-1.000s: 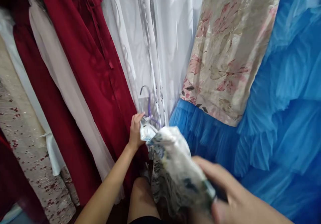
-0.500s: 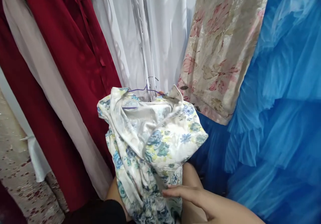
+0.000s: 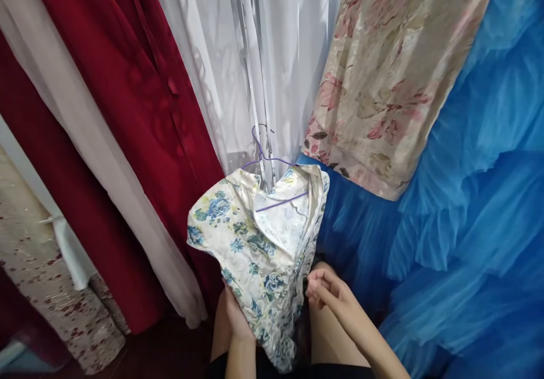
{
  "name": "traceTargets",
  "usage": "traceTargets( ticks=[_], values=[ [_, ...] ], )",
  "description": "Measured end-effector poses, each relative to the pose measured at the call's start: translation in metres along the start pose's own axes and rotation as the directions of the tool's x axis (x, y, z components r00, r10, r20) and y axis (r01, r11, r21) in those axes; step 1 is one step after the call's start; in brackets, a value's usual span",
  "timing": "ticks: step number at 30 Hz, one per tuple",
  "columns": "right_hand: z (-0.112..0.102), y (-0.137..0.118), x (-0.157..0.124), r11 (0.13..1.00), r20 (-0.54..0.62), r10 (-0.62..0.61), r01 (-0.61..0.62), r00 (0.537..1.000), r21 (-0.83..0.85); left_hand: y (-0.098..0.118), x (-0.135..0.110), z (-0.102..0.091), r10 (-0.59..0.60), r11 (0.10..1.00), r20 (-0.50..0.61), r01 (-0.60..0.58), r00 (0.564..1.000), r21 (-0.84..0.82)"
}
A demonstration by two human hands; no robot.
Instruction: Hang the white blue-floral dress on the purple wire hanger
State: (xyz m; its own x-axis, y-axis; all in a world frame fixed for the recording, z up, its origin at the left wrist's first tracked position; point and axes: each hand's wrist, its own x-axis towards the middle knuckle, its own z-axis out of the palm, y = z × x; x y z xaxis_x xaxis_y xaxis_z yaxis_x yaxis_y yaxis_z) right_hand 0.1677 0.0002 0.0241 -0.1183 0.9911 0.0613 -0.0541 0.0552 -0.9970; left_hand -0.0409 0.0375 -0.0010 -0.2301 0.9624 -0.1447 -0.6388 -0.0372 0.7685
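Note:
A white dress with blue, green and yellow flowers [image 3: 250,248] hangs on a purple wire hanger [image 3: 272,158] in front of me, with its wide neckline facing up. My left hand [image 3: 238,315] grips the dress's left side low down, its fingers mostly hidden behind the cloth. At the opposite edge my right hand [image 3: 326,289] has its fingers curled together, the tips pinched at the cloth. Its lower part gathers into folds between my hands, above my legs.
Behind hang red dresses [image 3: 119,84], white cloth [image 3: 289,56], a beige skirt with pink flowers [image 3: 374,96] and a layered blue tulle gown [image 3: 476,243]. A beige sequinned garment [image 3: 80,316] hangs at the lower left.
The dress has turned and tilted, so its neckline now faces right. My left hand has come into view at its left side. The right hand's stretched fingers have curled in at its edge.

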Motion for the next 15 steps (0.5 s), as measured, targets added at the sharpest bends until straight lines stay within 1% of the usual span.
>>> traceTargets(
  ticks=[1, 3, 6, 7, 9, 12, 14, 15],
  values=[
    [0.006, 0.009, 0.009, 1.0, -0.062, 0.012, -0.012, 0.998, 0.0, 0.003, -0.003, -0.005, -0.015, 1.0, 0.0, 0.015, 1.0, -0.005],
    [0.021, 0.023, 0.026, 1.0, -0.119, 0.014, -0.014, 0.993, -0.005, 0.009, -0.009, -0.008, -0.024, 0.999, 0.039, 0.022, 0.999, 0.05],
    [0.046, 0.035, 0.044, 0.998, -0.153, -0.059, 0.063, 0.986, 0.016, 0.016, -0.017, 0.002, 0.022, 0.985, 0.086, -0.036, 0.996, 0.169],
    [0.054, 0.037, 0.047, 0.995, -0.171, -0.082, 0.09, 0.982, 0.038, 0.017, -0.019, 0.007, 0.043, 0.982, 0.078, -0.057, 0.996, 0.179],
    [0.067, 0.038, 0.048, 0.99, -0.19, -0.089, 0.108, 0.978, 0.093, 0.015, -0.023, 0.013, 0.067, 0.981, 0.034, -0.072, 0.997, 0.181],
    [0.075, 0.036, 0.042, 0.982, -0.169, -0.061, 0.089, 0.984, 0.165, 0.009, -0.023, 0.013, 0.068, 0.982, 0.01, -0.068, 0.998, 0.176],
    [0.074, 0.036, 0.037, 0.98, -0.173, -0.051, 0.082, 0.984, 0.181, 0.006, -0.017, 0.009, 0.064, 0.981, 0.005, -0.064, 0.998, 0.182],
    [0.071, 0.036, 0.035, 0.98, -0.181, -0.045, 0.079, 0.982, 0.181, 0.005, -0.012, 0.006, 0.073, 0.98, -0.023, -0.068, 0.997, 0.186]
  ],
)
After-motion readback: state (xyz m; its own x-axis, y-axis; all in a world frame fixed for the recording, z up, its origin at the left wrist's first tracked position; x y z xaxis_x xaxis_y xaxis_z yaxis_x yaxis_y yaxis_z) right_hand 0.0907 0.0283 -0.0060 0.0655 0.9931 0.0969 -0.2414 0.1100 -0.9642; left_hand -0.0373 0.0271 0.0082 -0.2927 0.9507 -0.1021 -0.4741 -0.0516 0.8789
